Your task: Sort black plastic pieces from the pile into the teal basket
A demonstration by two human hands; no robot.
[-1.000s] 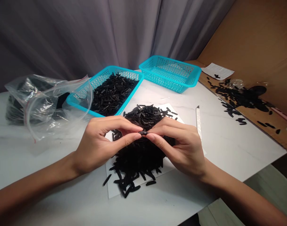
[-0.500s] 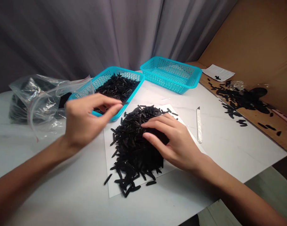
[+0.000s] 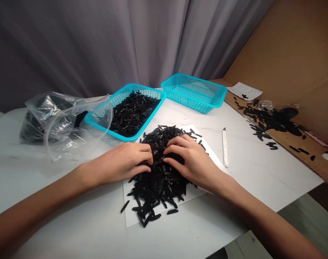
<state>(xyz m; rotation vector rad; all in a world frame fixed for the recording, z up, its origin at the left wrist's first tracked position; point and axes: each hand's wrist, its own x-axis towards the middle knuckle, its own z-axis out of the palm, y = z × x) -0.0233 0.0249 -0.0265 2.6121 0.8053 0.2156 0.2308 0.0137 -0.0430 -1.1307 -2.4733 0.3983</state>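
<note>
A heap of small black slivers lies on a white sheet in front of me. At the heap's left side is my left hand, its fingers bent and the thumb apart from them, with no piece visible in its grasp. My right hand rests on the right part of the heap, thumb and fingers apart, the fingertips among the slivers. Behind the heap a blue basket holds many more of the same black slivers.
A second blue basket stands at the back. To the left lies a clear zip bag with black contents. A white-wrapped blade tool is right of the sheet. Black pieces and a paper lie on cardboard at the right.
My left hand has come down from the filled basket's edge to the heap; the black sliver pinched in it earlier no longer shows. My right hand has stayed at the heap.
</note>
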